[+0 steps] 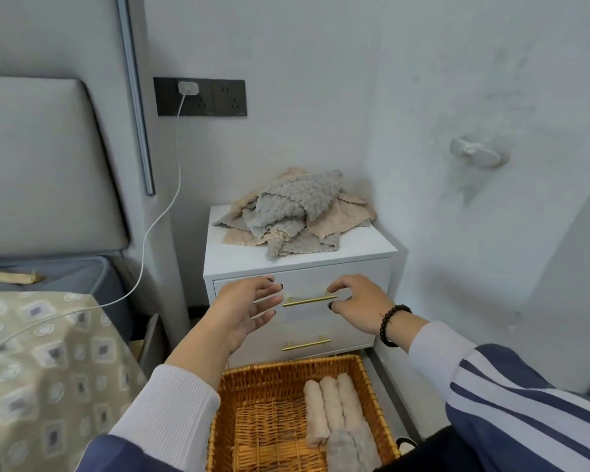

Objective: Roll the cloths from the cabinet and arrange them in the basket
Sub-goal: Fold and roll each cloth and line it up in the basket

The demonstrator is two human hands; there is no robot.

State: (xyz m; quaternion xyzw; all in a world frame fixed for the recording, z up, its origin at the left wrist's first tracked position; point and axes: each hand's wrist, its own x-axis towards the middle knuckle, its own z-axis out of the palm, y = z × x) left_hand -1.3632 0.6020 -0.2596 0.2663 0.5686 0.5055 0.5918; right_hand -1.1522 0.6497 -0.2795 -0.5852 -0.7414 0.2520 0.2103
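nearby, charger cable point(157, 219) hangs beside cabinet point(300, 257).

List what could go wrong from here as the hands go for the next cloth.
1. The cloth pile is tangled, so lifting one piece may drag others off the cabinet top.
2. Both the left hand and right hand are in front of the top drawer handle and could snag it.
3. The rolled cloths fill only the right side of the basket and may unroll or topple.
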